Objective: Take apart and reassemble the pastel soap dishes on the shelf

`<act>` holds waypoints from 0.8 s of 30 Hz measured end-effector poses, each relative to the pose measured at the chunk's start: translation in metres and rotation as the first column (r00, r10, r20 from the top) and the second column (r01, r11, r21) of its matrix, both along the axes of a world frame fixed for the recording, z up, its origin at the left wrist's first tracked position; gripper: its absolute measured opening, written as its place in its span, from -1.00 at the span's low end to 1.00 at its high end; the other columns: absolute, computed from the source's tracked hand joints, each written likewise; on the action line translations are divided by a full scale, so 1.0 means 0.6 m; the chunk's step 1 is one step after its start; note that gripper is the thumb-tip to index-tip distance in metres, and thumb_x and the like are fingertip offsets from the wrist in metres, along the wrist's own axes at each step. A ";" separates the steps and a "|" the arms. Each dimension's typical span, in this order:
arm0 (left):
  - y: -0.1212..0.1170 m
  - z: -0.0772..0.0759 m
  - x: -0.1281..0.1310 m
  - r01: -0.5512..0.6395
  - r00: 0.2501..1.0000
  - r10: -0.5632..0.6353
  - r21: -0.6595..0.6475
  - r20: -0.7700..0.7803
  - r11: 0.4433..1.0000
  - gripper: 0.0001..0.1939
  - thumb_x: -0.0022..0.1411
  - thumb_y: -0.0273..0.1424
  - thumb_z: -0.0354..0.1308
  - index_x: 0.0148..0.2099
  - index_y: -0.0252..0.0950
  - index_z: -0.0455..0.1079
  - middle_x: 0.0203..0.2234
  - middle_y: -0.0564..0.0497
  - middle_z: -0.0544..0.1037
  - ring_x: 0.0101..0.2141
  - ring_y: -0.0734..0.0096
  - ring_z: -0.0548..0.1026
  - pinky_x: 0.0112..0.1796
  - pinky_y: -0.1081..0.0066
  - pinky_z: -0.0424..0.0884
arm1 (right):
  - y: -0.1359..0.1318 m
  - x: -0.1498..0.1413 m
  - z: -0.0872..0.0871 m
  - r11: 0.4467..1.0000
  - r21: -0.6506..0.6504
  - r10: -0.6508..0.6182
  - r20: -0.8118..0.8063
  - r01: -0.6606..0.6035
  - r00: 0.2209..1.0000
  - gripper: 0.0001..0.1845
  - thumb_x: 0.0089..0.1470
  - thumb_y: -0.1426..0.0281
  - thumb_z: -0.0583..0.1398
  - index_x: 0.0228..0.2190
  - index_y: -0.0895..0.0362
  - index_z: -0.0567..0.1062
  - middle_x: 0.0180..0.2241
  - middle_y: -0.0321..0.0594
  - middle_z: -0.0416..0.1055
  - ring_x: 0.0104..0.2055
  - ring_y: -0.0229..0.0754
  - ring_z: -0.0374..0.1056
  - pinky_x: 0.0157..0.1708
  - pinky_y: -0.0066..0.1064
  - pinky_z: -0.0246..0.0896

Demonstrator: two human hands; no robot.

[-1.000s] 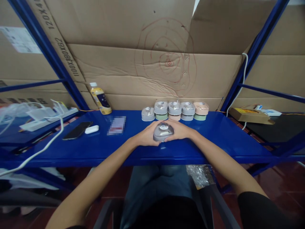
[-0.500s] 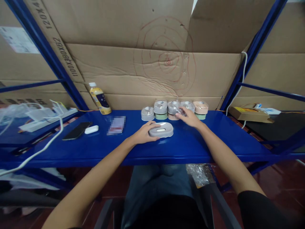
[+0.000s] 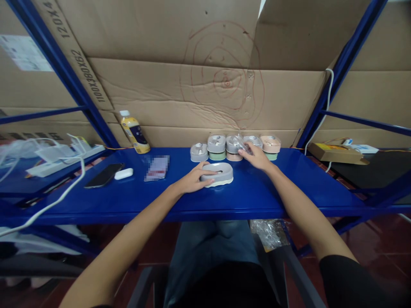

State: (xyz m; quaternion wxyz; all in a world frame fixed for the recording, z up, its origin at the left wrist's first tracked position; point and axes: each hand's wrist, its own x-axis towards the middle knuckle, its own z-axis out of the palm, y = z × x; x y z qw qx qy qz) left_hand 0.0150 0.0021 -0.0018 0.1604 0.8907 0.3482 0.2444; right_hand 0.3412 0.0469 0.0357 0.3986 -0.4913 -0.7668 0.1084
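Note:
My left hand (image 3: 194,178) is closed around the left end of a grey oval soap dish (image 3: 227,174) with a slot in its middle and a wavy whitish lower edge. The dish is at the front middle of the blue table. My right hand (image 3: 256,157) pinches a piece of clear plastic (image 3: 239,142) in front of the stacked boxes. Just behind that plastic is a grey rounded box (image 3: 231,148), partly hidden by it. A single grey box (image 3: 199,152) stands at the left end of the row.
Other stacks include a grey box (image 3: 216,143) on a green one and a peach box (image 3: 270,144) on a green one. Left on the table (image 3: 180,205) are a yellow bottle (image 3: 136,133), a blurred-out flat item (image 3: 157,168), a white case (image 3: 123,174) and a black phone (image 3: 104,176).
The soap dish has tipped slightly in my left hand, showing more of its hollow and whitish lower edge. My right hand has shifted slightly right with the clear plastic.

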 end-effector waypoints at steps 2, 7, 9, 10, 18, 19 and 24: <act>0.004 0.000 -0.002 -0.041 0.998 0.040 0.029 0.045 0.999 -0.44 0.39 0.08 0.10 0.23 -0.12 0.55 0.24 -0.16 0.36 0.29 -0.12 0.32 0.34 -0.12 0.20 | 0.001 0.001 -0.001 1.000 0.002 -0.001 0.000 0.001 1.000 -0.23 0.16 -0.18 0.19 0.12 0.16 0.46 -0.02 0.05 0.56 -0.01 0.15 0.49 0.05 0.02 0.38; 0.029 0.001 -0.022 -0.409 0.863 0.347 0.106 0.369 0.906 -0.43 0.41 0.04 0.02 0.13 -0.26 0.56 0.14 -0.19 0.42 0.19 -0.01 0.41 0.27 0.02 0.33 | 0.003 0.002 -0.003 1.000 0.012 0.022 -0.006 -0.022 1.000 -0.24 0.17 -0.20 0.19 0.14 0.10 0.47 -0.03 0.01 0.57 -0.02 0.16 0.49 0.05 0.08 0.39; 0.040 0.001 -0.033 -0.573 0.742 0.474 0.082 0.473 0.816 -0.48 0.42 0.02 0.02 0.03 -0.27 0.57 0.04 -0.18 0.47 0.14 0.03 0.43 0.23 0.06 0.37 | 0.004 0.002 -0.003 0.999 0.021 0.025 -0.012 -0.025 1.000 -0.25 0.18 -0.19 0.19 0.14 0.10 0.47 -0.02 0.02 0.56 -0.01 0.17 0.48 0.06 0.09 0.38; 0.044 0.000 -0.038 -0.634 0.686 0.525 0.062 0.504 0.770 -0.50 0.42 0.01 0.01 -0.03 -0.27 0.58 -0.03 -0.17 0.49 0.12 0.03 0.43 0.22 0.06 0.37 | 0.004 0.002 -0.003 0.999 0.022 0.024 -0.012 -0.024 1.000 -0.25 0.18 -0.19 0.19 0.14 0.10 0.47 -0.01 0.02 0.56 -0.01 0.17 0.48 0.06 0.10 0.38; 0.030 0.005 -0.031 -0.531 0.806 0.450 0.137 0.384 0.836 -0.48 0.41 0.00 0.01 0.07 -0.27 0.55 0.04 -0.18 0.46 0.15 0.00 0.43 0.27 0.01 0.32 | -0.001 -0.001 0.000 1.000 0.015 0.017 0.001 -0.017 1.000 -0.23 0.18 -0.18 0.17 0.14 0.16 0.44 0.01 0.08 0.54 0.01 0.20 0.47 0.07 0.10 0.36; 0.022 0.007 -0.026 -0.427 0.878 0.363 0.167 0.312 0.889 -0.47 0.40 0.00 0.04 0.14 -0.26 0.53 0.11 -0.19 0.43 0.19 -0.01 0.41 0.29 0.01 0.29 | -0.001 -0.001 0.000 1.000 0.020 0.015 0.000 -0.015 1.000 -0.24 0.18 -0.18 0.16 0.14 0.15 0.44 0.00 0.07 0.54 0.01 0.20 0.47 0.07 0.10 0.36; -0.014 0.011 -0.002 -0.063 0.998 0.063 0.131 0.007 0.989 -0.43 0.40 -0.02 0.12 0.34 -0.14 0.40 0.33 -0.19 0.26 0.33 -0.07 0.31 0.35 0.00 0.21 | 0.000 0.000 -0.001 0.999 0.044 -0.003 -0.023 0.004 1.000 -0.28 0.18 -0.16 0.19 0.13 0.10 0.44 0.04 0.04 0.55 0.04 0.19 0.47 0.09 0.10 0.36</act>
